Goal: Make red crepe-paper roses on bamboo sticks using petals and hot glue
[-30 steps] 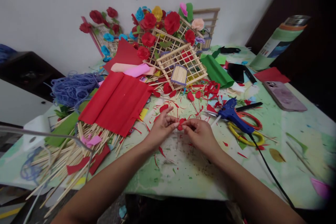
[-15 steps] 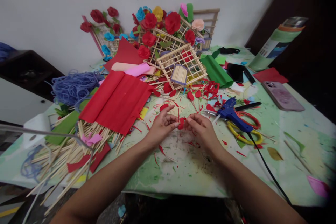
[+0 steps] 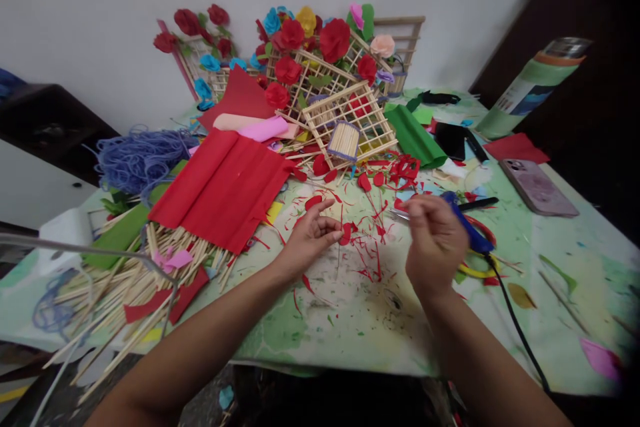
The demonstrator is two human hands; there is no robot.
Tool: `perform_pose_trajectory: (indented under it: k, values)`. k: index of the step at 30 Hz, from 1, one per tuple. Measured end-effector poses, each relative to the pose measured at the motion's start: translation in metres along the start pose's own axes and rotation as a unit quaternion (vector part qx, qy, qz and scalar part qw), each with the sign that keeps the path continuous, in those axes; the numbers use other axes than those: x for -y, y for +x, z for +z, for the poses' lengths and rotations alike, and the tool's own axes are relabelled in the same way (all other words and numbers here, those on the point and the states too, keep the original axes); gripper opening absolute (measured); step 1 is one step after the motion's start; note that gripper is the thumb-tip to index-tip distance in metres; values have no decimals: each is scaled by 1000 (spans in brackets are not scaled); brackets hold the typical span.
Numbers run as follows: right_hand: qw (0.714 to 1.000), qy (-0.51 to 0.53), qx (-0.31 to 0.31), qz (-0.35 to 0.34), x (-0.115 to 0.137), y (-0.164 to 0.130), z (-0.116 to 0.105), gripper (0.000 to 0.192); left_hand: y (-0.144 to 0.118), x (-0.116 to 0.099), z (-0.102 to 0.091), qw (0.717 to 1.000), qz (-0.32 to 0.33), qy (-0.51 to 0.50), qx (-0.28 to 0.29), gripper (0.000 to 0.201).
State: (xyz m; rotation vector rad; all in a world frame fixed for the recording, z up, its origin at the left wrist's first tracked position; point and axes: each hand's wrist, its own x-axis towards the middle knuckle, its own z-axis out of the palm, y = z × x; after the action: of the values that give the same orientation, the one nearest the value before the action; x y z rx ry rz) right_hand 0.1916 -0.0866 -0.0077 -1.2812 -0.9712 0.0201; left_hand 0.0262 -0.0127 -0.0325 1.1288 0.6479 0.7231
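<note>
My left hand [image 3: 316, 235] pinches a small red paper piece [image 3: 345, 234] on a thin upright stem between thumb and fingertips. Over to the right, my right hand [image 3: 434, 243] is curled with its fingers pressed together; what it holds, if anything, I cannot make out. Behind that hand lies a blue glue gun [image 3: 475, 230], partly covered by it. Scissor blades [image 3: 399, 214] poke out at the fingers' left side. Red paper scraps [image 3: 370, 260] are strewn between both hands.
A red crepe paper sheet [image 3: 220, 190] covers part of a heap of thin sticks [image 3: 125, 300] on the left. Stick lattices [image 3: 350, 121] with paper flowers stand at the back. A phone [image 3: 539, 188] and a bottle [image 3: 533, 90] are on the right; the glue gun's black cord [image 3: 520, 320] runs forward.
My right hand has left the red paper piece and moved right, in front of the glue gun and scissors. My left hand stays nearly in place, still pinching the piece.
</note>
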Motion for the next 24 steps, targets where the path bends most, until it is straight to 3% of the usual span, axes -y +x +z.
perform_pose_trajectory:
  k: [2, 4, 7, 10, 17, 20, 24]
  values:
    - [985, -60, 158, 22, 0, -8, 4, 13, 0, 0, 0, 1000, 1, 2, 5, 68]
    - [952, -98, 286, 57, -1, -16, 10, 21, 0, 0, -1, 1000, 3, 3, 9, 67]
    - [908, -113, 386, 112, -5, -26, 16, 37, -1, -1, -2, 1000, 9, 8, 11, 66]
    - [899, -87, 404, 146, -7, -30, 19, 37, -2, -1, -2, 1000, 6, 10, 9, 67]
    - [905, -32, 376, 195, -4, -29, 19, 23, -3, -3, 0, 1000, 1, 8, 7, 67]
    - [912, -73, 369, 162, -1, -29, 19, 19, -3, -4, -1, 1000, -3, 15, -2, 70]
    - [926, -120, 355, 37, 1, -30, 17, 16, -3, -6, -2, 1000, 0, 10, -2, 74]
